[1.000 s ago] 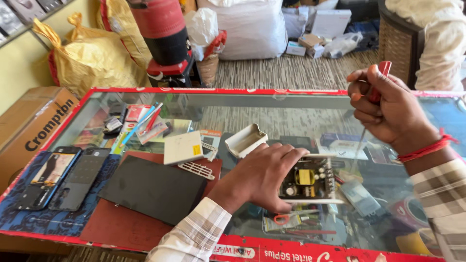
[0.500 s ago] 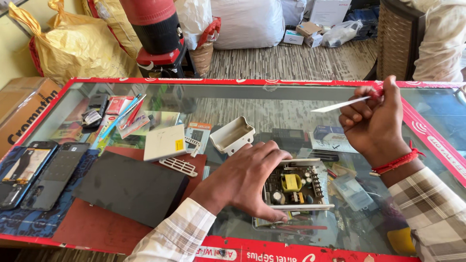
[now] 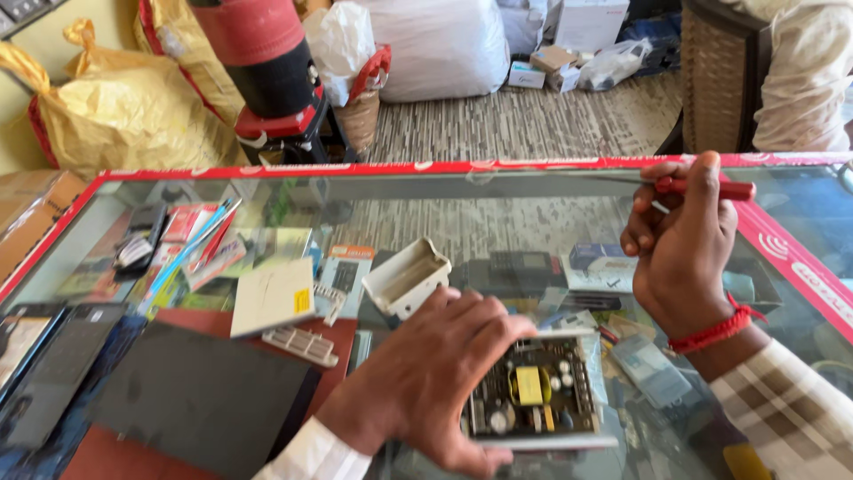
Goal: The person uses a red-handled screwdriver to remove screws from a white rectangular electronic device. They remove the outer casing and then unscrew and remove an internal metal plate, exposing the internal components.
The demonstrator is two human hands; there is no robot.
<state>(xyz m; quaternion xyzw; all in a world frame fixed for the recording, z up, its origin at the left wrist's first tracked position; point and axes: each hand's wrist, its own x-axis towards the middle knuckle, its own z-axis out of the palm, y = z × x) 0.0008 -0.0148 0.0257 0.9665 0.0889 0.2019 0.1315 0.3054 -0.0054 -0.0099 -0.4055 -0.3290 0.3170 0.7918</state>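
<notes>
Here, on the glass counter, the left hand curls its fingers over the circuit board, pinning it flat. It looks light, stiff and fragile, best gripped by its metal edges. Further right, the right hand clenches a red-handled screwdriver.

Open circuit board lies flat on glass — red-handled screwdriver held level above.
</notes>
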